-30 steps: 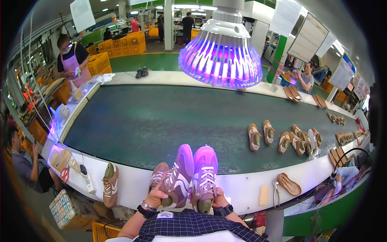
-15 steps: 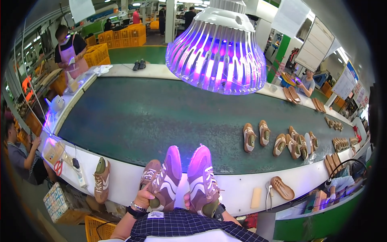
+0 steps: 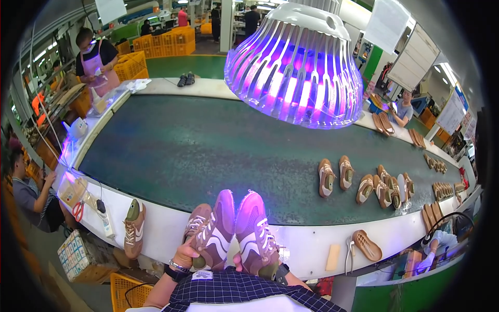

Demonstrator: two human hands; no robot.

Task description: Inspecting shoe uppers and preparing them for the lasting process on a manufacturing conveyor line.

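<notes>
My left hand (image 3: pixel 184 257) grips a brown sneaker (image 3: pixel 218 236) with white laces and white side stripes. My right hand (image 3: pixel 238 261), mostly hidden, holds a matching sneaker (image 3: pixel 252 234). Both are held toes up, side by side, their toes close together and tinted purple by the large lamp (image 3: pixel 297 73) above. Partly covered by the left-hand shoe, another brown sneaker (image 3: pixel 196 222) is just left of it. Further left, a single brown sneaker (image 3: pixel 134 229) rests on the white ledge.
Beyond the ledge runs a green conveyor belt (image 3: pixel 182 151) with several sneakers (image 3: pixel 383 187) at its right. On the near ledge are a beige block (image 3: pixel 333 257), pliers (image 3: pixel 349 255), a shoe sole (image 3: pixel 367 246) and red scissors (image 3: pixel 78 210). Co-workers (image 3: pixel 96 65) surround the belt.
The right-hand sneaker has moved left and its toe now leans toward the left-hand one, narrowing the gap. My view has shifted slightly.
</notes>
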